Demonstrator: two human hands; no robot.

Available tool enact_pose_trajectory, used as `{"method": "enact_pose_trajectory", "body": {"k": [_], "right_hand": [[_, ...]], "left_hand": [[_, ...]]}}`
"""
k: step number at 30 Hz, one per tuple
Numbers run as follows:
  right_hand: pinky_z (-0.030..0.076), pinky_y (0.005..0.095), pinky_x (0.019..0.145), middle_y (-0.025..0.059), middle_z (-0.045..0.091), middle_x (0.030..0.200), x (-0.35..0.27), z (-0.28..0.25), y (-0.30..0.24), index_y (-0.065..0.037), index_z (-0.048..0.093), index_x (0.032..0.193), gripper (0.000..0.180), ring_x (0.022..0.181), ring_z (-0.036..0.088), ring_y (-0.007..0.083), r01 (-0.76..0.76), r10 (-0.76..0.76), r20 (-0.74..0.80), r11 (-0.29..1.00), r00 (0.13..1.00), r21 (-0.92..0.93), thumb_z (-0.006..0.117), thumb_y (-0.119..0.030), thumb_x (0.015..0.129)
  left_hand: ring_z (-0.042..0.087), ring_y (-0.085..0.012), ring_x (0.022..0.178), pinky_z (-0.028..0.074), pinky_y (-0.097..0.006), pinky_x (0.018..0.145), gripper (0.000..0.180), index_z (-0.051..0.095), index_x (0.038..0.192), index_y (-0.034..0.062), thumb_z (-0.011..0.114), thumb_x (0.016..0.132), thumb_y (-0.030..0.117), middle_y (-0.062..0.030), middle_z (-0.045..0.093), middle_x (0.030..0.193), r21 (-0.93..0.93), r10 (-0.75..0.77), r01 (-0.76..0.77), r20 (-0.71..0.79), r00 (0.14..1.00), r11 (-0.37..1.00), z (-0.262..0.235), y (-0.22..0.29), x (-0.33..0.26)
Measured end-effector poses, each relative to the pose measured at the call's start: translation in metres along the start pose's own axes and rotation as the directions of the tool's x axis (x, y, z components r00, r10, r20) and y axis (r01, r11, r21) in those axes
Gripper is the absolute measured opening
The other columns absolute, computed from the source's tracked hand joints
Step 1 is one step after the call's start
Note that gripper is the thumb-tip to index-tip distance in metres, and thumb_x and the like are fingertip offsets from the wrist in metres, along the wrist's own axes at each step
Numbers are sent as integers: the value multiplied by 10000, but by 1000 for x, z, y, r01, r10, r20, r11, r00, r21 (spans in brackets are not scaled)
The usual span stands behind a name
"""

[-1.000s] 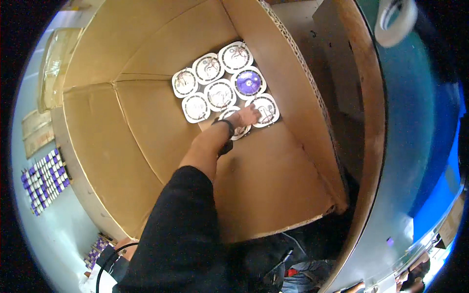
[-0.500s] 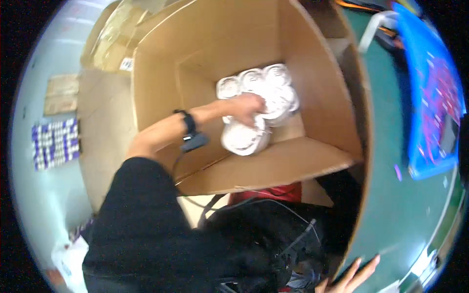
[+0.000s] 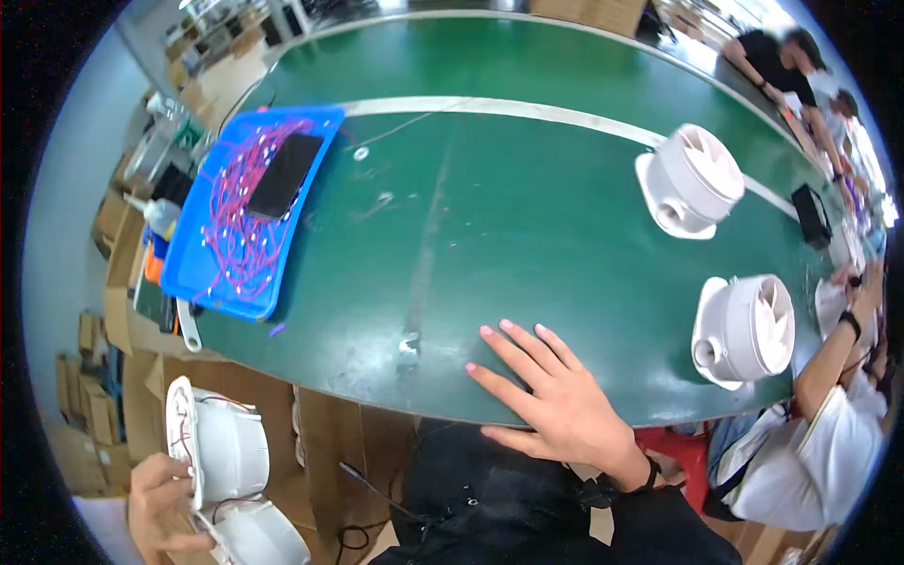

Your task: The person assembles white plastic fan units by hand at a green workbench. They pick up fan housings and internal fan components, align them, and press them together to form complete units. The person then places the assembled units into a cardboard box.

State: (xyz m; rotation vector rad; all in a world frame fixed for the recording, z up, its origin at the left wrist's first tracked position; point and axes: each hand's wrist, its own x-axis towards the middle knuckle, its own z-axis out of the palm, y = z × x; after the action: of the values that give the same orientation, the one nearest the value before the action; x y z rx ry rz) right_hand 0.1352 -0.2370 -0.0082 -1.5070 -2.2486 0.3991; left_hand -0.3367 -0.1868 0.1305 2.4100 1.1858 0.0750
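Observation:
At the lower left, my left hand (image 3: 162, 504) grips two white fan housings by their flanges. The upper fan housing (image 3: 234, 450) shows a thin red wire on its flange; the lower fan housing (image 3: 262, 537) is cut by the picture's edge. Both hang beside the table edge, above a cardboard box. My right hand (image 3: 556, 400) lies flat on the green table (image 3: 377, 264) near its front edge, fingers spread, holding nothing. To its right sit two white duct fans with visible blades, a far one (image 3: 695, 181) and a nearer one (image 3: 746, 330).
A blue tray (image 3: 179, 268) of pink wires (image 3: 250, 188) with a black phone (image 3: 285, 175) lies at the table's left. By it stand a squeeze bottle (image 3: 160, 215) and tools. Below is an open cardboard box (image 3: 325, 443). Co-workers (image 3: 800, 480) sit along the right.
My left hand has come up out of the box with two fan housings in its grip. The view has swung from the box to the table; my right hand still rests on the table.

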Motion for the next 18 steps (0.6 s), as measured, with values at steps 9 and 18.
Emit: {"method": "enact_pose_trajectory", "body": {"k": [9, 18], "right_hand": [[322, 480, 1084, 150, 460, 1384, -34, 4, 8, -75, 578, 1202, 432, 1297, 423, 323, -79, 81, -279, 997, 957, 18, 645, -297, 838], [316, 483, 1085, 173, 470, 1358, -27, 4, 1, -69, 581, 1191, 404, 1284, 422, 335, -41, 44, -270, 999, 962, 15, 641, -256, 838]], "left_hand": [[559, -316, 808, 448, -386, 675, 554, 608, 898, -8, 764, 543, 388, -140, 588, 896, 213, 692, -732, 239, 681, 647, -23, 123, 255], [562, -334, 984, 465, -408, 857, 397, 577, 1029, 7, 684, 749, 268, -165, 571, 1025, 466, 604, -577, 106, 790, 671, 13, 146, 358]]}}
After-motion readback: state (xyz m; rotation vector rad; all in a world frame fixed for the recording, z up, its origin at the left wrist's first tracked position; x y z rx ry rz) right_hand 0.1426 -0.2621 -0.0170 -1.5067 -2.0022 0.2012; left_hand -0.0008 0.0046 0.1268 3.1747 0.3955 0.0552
